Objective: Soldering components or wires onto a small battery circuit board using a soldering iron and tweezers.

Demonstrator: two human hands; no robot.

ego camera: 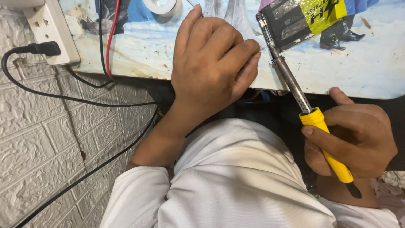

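My right hand (352, 137) grips the yellow handle of a soldering iron (314, 118). Its metal shaft points up and left, with the tip at the lower left edge of a flat black battery pack (289, 23) that has a yellow label. My left hand (211, 59) rests on the table with fingers curled, pinching a thin strand of wire or solder beside the iron's tip. The strand is mostly hidden by my fingers. Both hands meet near the pack's edge.
The table (358, 71) has a worn picture-printed top. A white roll of tape (162, 6) lies at the far edge. Red and black wires (107, 38) hang over the left side. A white power strip (50, 29) with a black plug sits against the textured wall.
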